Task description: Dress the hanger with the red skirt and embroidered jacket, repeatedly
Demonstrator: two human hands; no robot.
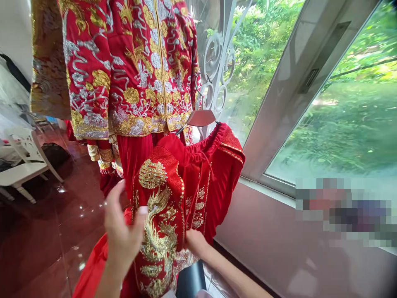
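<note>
A red skirt (198, 178) with gold embroidery hangs from a hanger (200, 118) in front of me. My left hand (122, 231) pinches the embroidered front panel (158, 215) between thumb and fingers at its left edge. My right hand (195, 242) grips the lower part of the same skirt from the right, its fingers mostly hidden in the cloth. Above hangs a red jacket (133, 66) thick with gold and silver embroidery.
A large window (325, 103) with a grey frame runs along the right, above a pale wall (279, 248). A white ornate metal stand (217, 62) is behind the clothes. A white chair (25, 161) stands at left on a glossy dark red floor (56, 231).
</note>
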